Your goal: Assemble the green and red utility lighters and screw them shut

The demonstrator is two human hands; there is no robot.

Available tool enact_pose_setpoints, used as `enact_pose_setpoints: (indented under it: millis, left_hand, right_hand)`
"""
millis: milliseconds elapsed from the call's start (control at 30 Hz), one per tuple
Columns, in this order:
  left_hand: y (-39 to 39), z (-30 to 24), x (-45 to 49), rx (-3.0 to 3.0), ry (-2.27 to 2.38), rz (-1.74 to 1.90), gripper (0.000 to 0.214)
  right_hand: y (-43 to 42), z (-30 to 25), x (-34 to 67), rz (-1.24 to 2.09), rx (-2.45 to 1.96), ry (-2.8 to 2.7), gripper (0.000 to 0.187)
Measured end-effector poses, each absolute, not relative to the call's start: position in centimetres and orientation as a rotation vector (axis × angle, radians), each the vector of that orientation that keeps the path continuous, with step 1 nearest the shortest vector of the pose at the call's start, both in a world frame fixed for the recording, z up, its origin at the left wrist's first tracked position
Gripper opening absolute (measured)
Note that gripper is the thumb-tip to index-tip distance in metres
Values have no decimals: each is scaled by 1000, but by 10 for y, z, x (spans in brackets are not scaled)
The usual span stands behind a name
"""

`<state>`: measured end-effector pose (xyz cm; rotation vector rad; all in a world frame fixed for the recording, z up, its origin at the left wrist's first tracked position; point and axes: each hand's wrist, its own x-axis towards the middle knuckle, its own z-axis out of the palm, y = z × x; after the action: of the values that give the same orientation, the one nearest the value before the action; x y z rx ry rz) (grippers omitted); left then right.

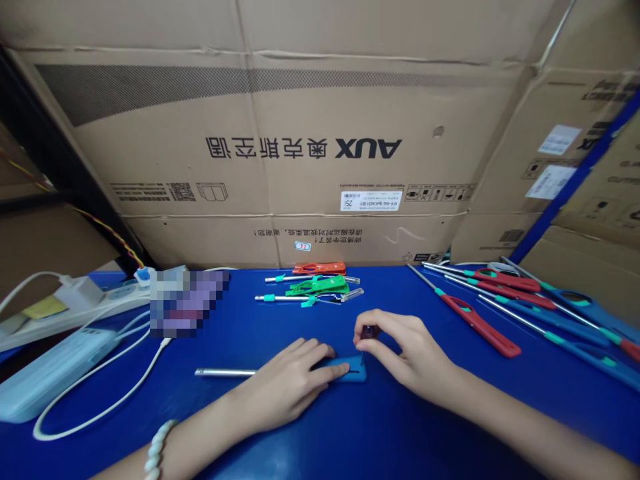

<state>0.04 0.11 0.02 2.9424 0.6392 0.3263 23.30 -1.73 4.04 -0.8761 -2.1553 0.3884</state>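
A blue-handled long lighter [353, 369] lies flat on the blue table [320, 427], its metal tube [225, 372] pointing left. My left hand [293, 383] rests on the handle, fingers closed down over it, pressing it to the table. My right hand [400, 353] hovers at the handle's right end, thumb and forefinger pinched on a small dark part [369, 331] just above the handle. A bead bracelet [157, 450] is on my left wrist.
Loose orange and green handle shells and metal tubes [315, 285] lie at the back centre. Several finished red and blue long lighters [505, 300] lie at the right. A power strip [75, 310], a pale case [50, 373] and white cable are at the left. Cardboard boxes [300, 147] wall the back.
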Motion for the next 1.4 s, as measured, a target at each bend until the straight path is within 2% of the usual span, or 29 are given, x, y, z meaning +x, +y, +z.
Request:
enact_pose_setpoints:
  millis: [167, 300, 400, 533, 633, 733, 867, 967, 1100, 1267, 1400]
  left_hand:
    - [2, 4, -3, 2959, 632, 313, 55]
    - [10, 6, -10, 2996, 628, 322, 64]
    - [19, 7, -15, 3037, 758, 336, 60]
    - [27, 8, -22, 3080, 916, 348, 55]
    - [30, 7, -24, 3106, 989, 299, 40]
    - [32, 5, -23, 3145, 981, 270, 33]
    - [30, 3, -20, 3165, 923, 264, 32]
    - [26, 0, -18, 3173, 888, 311, 30]
    - [22, -7, -15, 3187, 789, 438, 28]
    - [19, -14, -13, 3163, 703, 553, 29]
    - [16, -11, -13, 3101, 676, 681, 31]
  right_hand:
    - [-7, 23, 235, 368, -923, -2011, 19]
    - [4, 21, 241, 428, -963, -1939, 21]
    - [5, 23, 245, 314, -959, -1950, 20]
    - [2, 25, 248, -28, -908, -2057, 22]
    - [1, 26, 250, -279, -826, -2102, 25]
    - [4, 26, 250, -387, -773, -2129, 29]
    - [6, 20, 244, -373, -898, -2374, 35]
    - [5, 12, 237, -257, -1008, -2624, 29]
    - [3, 5, 231, -78, -1031, -2815, 44]
    - [2, 7, 228, 6, -1039, -2854, 33]
    - [0, 7, 228, -80, -1085, -2823, 23]
